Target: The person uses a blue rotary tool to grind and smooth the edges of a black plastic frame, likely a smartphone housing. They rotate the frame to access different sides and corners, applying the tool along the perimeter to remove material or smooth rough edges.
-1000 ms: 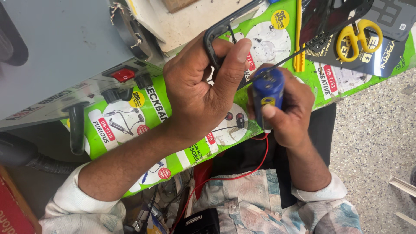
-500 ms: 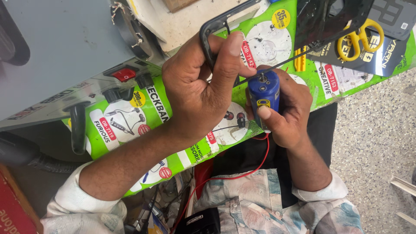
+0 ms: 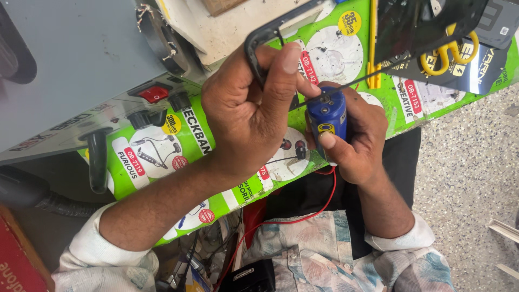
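**Blue cylinder held upright while a thin probe meets its top**

The blue cylinder (image 3: 327, 120), smooth and glossy with a small yellow label on its side, stands nearly upright in the right hand (image 3: 357, 143). That hand's fingers are curled closed around it, the thumb pressed flat against the lower front and the other fingers wrapped behind. Its dark top end faces up, and a thin, straight metal probe (image 3: 351, 85) slants down from the upper right to touch that end.

The left hand (image 3: 251, 116) sits just beside the cylinder on its left side, touching or almost touching the right hand. Its fingers are closed in a pinch on a black frame (image 3: 259, 40), a thin, rigid strip with a rounded corner; the forefinger bends over the strip and its tip reaches close to the cylinder's top.

A red wire (image 3: 303, 216) loops down below the right hand over dark cloth. Both hands work above a worktop covered by glossy green printed sheets (image 3: 189, 140) showing earphones. To the left stands a grey metal box (image 3: 70, 59) with a red switch (image 3: 154, 94) and black knobs. At the upper right, yellow-handled scissors (image 3: 448, 51) lie on dark packaging. A speckled stone floor (image 3: 470, 178) shows at the right.
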